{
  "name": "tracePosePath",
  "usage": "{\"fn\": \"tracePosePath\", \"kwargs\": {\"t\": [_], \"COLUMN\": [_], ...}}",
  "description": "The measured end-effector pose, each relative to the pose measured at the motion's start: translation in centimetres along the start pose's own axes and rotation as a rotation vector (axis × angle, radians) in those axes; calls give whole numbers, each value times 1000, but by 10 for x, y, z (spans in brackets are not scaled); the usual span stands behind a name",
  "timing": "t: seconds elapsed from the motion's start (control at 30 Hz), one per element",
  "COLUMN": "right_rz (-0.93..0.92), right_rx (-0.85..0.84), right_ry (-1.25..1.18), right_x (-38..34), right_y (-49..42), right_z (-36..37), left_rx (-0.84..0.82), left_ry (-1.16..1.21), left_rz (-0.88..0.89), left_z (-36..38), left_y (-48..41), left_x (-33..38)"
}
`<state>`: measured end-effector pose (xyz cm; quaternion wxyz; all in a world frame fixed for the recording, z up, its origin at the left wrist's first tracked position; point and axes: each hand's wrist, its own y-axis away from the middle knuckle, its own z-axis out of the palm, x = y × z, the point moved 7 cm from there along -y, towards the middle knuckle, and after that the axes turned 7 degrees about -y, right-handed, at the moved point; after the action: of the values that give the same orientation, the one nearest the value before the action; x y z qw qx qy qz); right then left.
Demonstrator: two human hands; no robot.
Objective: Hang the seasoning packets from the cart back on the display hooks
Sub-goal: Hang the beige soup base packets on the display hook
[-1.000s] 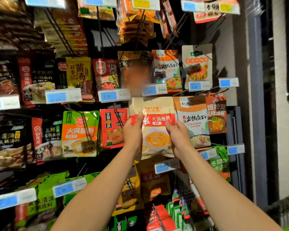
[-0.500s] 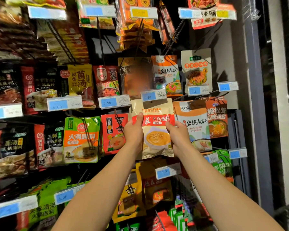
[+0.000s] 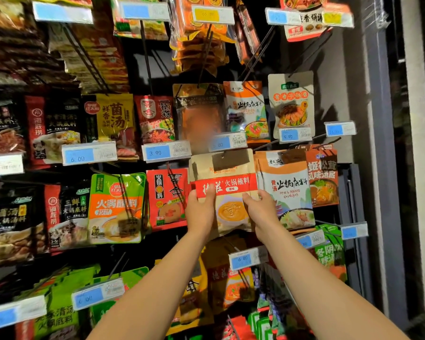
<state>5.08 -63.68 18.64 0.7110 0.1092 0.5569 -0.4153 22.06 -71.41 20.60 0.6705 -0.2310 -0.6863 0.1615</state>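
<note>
1. my left hand (image 3: pixel 199 212) and right hand (image 3: pixel 260 210) each grasp a side edge of the beige hot pot dipping sauce packet (image 3: pixel 225 190).
2. packet upright between them; its hang hole (image 3: pixel 222 157) sits above both hands, equally near.

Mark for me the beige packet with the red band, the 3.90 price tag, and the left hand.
beige packet with the red band (image 3: pixel 227 186), head view, on its red band.
3.90 price tag (image 3: pixel 157 152), head view, on its blue panel.
left hand (image 3: pixel 200 211), head view, on the back of the hand.
</note>
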Motion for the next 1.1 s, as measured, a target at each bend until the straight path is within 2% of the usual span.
{"fn": "tracePosePath", "kwargs": {"t": [0.2,0.3,0.47,0.77,0.93,1.0,1.03,1.1], "right_rz": [-137,-155,-19,70,193,278,268,257], "right_rx": [-28,-79,-107,-159,-243,-247,-258,-291], "right_ry": [241,284,262,355,407,429,432,473], "right_x": [13,16,39,58,36,24,21,10], "right_y": [6,-3,-36,-68,-43,-31,-27,-20], "right_z": [-4,9,31,48,33,26,23,4], "left_rx": [7,48,83,101,101,133,137,73], "left_ry": [-168,-260,-351,-382,-492,-467,-434,-382], "left_rz": [92,106,2,-194,-282,-247,-208,-239], "left_z": [-2,2,11,30,23,19,17,23], "left_y": [15,3,-24,-54,-29,-8,4,31], "left_x": [-29,-31,-54,-83,-55,-31,-25,-14]}}
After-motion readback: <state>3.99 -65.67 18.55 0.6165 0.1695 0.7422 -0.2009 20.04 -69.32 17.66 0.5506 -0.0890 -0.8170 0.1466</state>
